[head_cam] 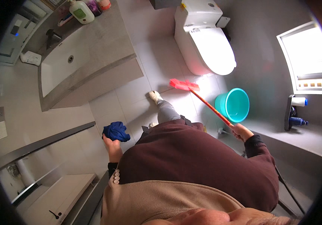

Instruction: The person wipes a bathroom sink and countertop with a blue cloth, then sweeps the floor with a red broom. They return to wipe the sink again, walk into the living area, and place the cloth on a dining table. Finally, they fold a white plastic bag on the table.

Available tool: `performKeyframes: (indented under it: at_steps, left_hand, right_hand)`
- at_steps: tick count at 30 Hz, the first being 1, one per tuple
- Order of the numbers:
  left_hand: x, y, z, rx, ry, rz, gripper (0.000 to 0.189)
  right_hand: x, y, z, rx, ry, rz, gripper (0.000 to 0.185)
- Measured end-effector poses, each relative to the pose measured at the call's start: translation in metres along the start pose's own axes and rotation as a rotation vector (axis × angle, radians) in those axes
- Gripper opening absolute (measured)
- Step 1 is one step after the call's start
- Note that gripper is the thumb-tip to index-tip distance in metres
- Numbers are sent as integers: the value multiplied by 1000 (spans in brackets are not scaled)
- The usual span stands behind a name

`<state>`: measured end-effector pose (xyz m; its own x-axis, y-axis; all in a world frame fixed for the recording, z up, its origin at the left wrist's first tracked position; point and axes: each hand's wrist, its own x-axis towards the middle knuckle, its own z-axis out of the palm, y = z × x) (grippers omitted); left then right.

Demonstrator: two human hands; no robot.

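My left hand grips a crumpled dark blue cloth, held out at my left side. In my right hand is the upper end of a red broom handle, which slants away from me towards the floor. Its red broom head is by the tiles in front of the toilet, just beyond my forward foot. A turquoise plastic bucket stands to the right of the handle, near the wall.
Ahead is a white toilet with its lid down. A grey vanity counter with a basin juts out at the left, bearing a pump bottle. On the right wall, a rack holds bottles below a window. A door lies behind left.
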<state>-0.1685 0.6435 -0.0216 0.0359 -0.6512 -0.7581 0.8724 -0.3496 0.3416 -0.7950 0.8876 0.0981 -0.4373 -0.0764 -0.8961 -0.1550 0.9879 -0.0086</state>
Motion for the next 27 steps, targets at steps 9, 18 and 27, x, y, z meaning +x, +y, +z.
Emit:
performKeyframes:
  at_steps: [9,18,27]
  left_hand:
    - [20,7,41,76,90,297,50]
    - [-13,-55,173,671,129,688,38]
    - [-21,-78,188,-16,-9,513,41]
  right_hand:
    - [65,-288,-90,-1015,795,-943,21]
    - [42,-620,-141,-1583,1050,-1342,8]
    - [87,-789,-76,-1933,1191,-1518,10]
